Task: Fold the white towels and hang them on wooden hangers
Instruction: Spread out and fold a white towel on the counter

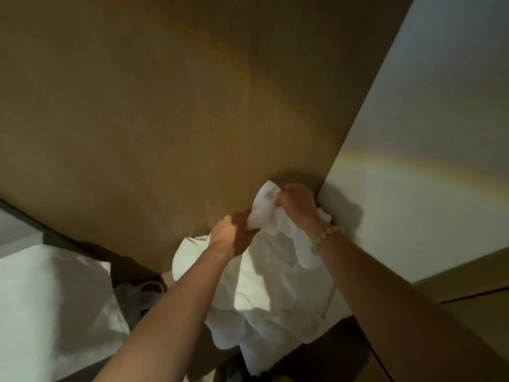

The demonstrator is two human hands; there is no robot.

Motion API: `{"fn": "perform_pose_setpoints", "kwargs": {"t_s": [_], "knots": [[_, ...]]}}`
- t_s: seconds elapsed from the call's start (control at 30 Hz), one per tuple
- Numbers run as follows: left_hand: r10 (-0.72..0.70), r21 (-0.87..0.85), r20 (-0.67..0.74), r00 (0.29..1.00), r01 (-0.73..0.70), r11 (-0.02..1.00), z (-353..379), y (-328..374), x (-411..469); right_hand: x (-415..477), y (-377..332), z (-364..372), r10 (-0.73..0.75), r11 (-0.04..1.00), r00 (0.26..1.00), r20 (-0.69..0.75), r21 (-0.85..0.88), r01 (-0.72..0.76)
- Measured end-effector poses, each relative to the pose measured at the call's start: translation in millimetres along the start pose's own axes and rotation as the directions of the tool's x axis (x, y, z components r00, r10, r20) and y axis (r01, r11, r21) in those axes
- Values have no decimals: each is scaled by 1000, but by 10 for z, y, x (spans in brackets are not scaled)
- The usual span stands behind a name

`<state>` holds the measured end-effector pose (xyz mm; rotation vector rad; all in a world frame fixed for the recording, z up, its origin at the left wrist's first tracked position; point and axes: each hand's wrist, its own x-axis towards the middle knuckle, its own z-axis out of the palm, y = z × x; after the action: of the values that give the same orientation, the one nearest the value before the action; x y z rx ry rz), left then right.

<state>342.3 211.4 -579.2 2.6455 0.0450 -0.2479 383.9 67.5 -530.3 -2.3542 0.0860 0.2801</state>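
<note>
A white towel (272,293) hangs crumpled in front of me, its upper edge bunched between both hands. My left hand (231,235) is closed on the towel's edge lower and to the left. My right hand (296,202), with a bead bracelet at the wrist, grips the top corner higher up, close to the wooden panel. The cloth drapes down past my forearms. No wooden hanger shows in this view.
A large brown wooden panel (165,106) fills the upper view, close in front of my hands. A white wall (440,133) stands to the right. White bedding or cloth (49,304) lies at lower left, with a pale bag (137,296) beside it.
</note>
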Motion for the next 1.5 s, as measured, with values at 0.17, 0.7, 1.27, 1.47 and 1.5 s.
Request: {"fn": "perform_pose_setpoints", "kwargs": {"t_s": [0.17, 0.7, 1.27, 1.47, 1.5], "knots": [[101, -115, -196, 976, -125, 986, -619, 325, -206, -237, -612, -513, -101, 979, 942, -320, 135, 151], [-178, -277, -572, 801, 15, 961, -1131, 533, -1837, -1502, -1162, -573, -286, 745, 955, -77, 609, 272], [-574, -624, -636, 516, 93, 776, -2402, -1153, -3144, -2751, -3300, 874, -353, 843, 935, -5, 432, 321], [-607, -868, -488, 627, -270, 418, -2883, -1826, -3521, -3139, -3963, 1598, -304, 879, 948, 98, 413, 239], [-595, -896, -441, 672, -294, 332, -2950, -1889, -3588, -3180, -4033, 1699, -310, 876, 944, 110, 419, 239]]}}
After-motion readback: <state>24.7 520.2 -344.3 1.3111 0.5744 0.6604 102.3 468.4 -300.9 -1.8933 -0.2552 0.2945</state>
